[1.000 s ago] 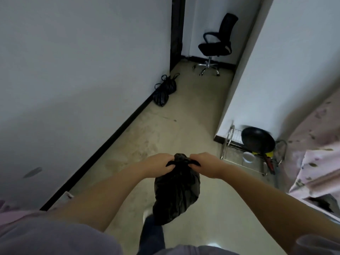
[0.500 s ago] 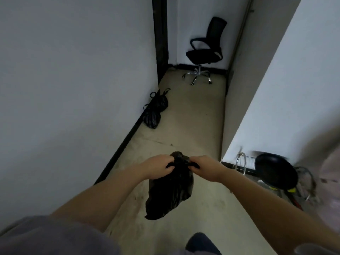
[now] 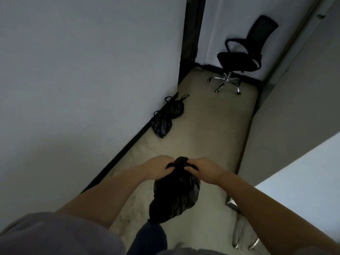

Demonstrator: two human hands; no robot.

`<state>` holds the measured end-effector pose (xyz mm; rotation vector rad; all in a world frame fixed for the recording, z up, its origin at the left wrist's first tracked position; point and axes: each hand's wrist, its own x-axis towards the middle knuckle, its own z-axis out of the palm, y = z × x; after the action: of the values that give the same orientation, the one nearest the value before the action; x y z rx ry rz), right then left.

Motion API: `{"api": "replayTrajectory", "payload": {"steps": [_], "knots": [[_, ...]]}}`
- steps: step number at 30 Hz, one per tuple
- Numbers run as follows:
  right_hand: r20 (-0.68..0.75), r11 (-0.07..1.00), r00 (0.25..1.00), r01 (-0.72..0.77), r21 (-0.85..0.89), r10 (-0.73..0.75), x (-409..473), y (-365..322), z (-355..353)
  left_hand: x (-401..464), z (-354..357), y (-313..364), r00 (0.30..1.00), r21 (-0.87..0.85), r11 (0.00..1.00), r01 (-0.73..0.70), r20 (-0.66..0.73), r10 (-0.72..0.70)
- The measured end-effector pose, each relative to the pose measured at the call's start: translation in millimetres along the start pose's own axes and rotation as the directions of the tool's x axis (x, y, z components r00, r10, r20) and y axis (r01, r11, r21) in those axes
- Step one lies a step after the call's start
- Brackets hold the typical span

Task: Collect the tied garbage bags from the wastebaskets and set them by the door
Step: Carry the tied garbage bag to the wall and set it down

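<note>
From the head camera, the left hand (image 3: 158,167) and right hand (image 3: 203,169) each pinch the knotted top of a black garbage bag (image 3: 174,192), which hangs clear of the floor (image 3: 211,129) in front of the person. This looks like the carrying step. Next it should go down beside the two bags (image 3: 168,115) lying against the wall near the dark door frame (image 3: 191,39).

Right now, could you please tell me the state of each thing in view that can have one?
Held garbage bag: closed at top, hanging above the floor.
Left hand: gripping the bag's top.
Right hand: gripping the bag's top.
Two garbage bags on the floor: tied, against the wall.
Office chair: upright, unoccupied.
</note>
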<state>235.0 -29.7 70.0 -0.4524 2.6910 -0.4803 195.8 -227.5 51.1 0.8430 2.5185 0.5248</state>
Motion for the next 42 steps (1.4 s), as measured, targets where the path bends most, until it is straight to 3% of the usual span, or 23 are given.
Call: {"api": "replayTrajectory", "payload": {"steps": [5, 12, 15, 22, 27, 29, 33, 38, 42], "knots": [[0.037, 1.000, 0.999, 0.002, 0.005, -0.002, 88, 39, -24, 69, -28, -44, 0.997, -0.099, 0.993, 0.071, -0.022, -0.073], [0.096, 0.999, 0.994, -0.045, 0.022, 0.043, 223, 74, -53, 179, -79, -132, 0.990, -0.116, 0.986, 0.123, 0.078, -0.115], [0.108, 0.995, 0.993, -0.060, 0.079, 0.051, 273, 77, -66, 217, -111, -165, 0.986, -0.093, 0.990, 0.109, 0.137, -0.095], [0.113, 0.965, 0.993, -0.051, 0.255, 0.023, 404, 82, -83, 297, -155, -255, 0.969, -0.087, 0.972, 0.218, 0.136, -0.205], [0.151, 0.957, 0.988, -0.002, 0.289, -0.043, 513, 100, -55, 341, -160, -336, 0.944, -0.094, 0.947, 0.307, 0.154, -0.290], [0.170, 0.964, 0.984, 0.007, 0.265, -0.053, 555, 113, -29, 361, -157, -372, 0.939, -0.035, 0.948, 0.317, 0.153, -0.308], [0.209, 0.971, 0.976, 0.011, 0.239, -0.062, 626, 139, 38, 403, -145, -448, 0.949, 0.266, 0.931, 0.251, 0.120, -0.290], [0.225, 0.977, 0.973, 0.002, 0.215, -0.051, 701, 159, 127, 414, -117, -531, 0.943, 0.561, 0.811, 0.164, 0.153, -0.296], [0.256, 0.981, 0.966, -0.008, 0.195, -0.043, 743, 177, 188, 396, -114, -581, 0.985, 0.731, 0.682, 0.030, 0.094, -0.144]]}}
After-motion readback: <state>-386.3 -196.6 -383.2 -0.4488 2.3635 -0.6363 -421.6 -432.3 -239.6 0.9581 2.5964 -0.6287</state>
